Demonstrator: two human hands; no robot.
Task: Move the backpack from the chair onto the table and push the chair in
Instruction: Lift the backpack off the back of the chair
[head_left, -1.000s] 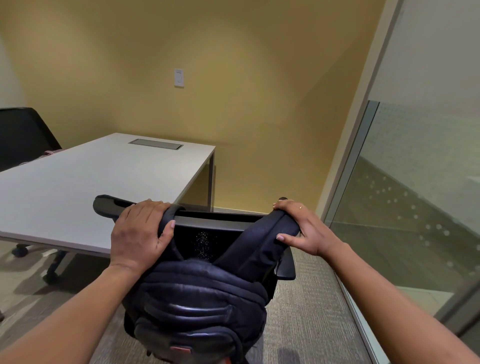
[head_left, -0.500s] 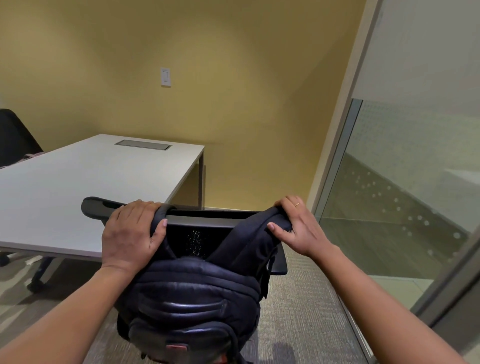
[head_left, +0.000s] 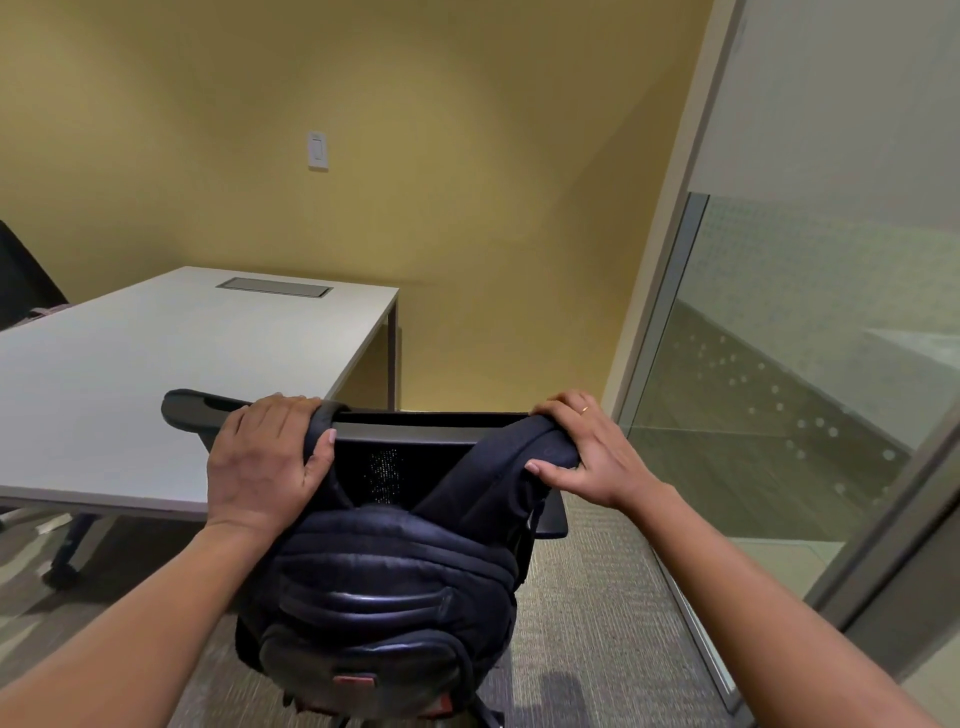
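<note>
Both hands are on the backpack (head_left: 379, 587) right now, and it hangs against the back of the chair (head_left: 415, 431), its straps looped up over the chair's top rail. My left hand (head_left: 265, 462) has its grip clamped on the left shoulder strap where it crosses the rail, fingers curled over the top, thumb pressed against the inner side of the strap. My right hand (head_left: 582, 452) has its grip clamped on the right strap, fingers draped over the crest, thumb tucked underneath; there's a ring on one finger. The dark pack bulges toward me below my wrists, front pocket and a small red tab low down. Through the gap between the straps I can see the chair's black mesh back. One chair armrest pokes out left of my left hand, the other sits just below my right. The white bench (head_left: 156, 374) lies beyond the chair and to the left, a grey cable hatch (head_left: 274, 287) set into its far end. Another dark chair (head_left: 23, 275) shows at the far left edge. Yellow wall ahead with a white switch plate (head_left: 317, 151), glass partition (head_left: 810, 364) on my right, grey carpet (head_left: 597, 623) underfoot.
</note>
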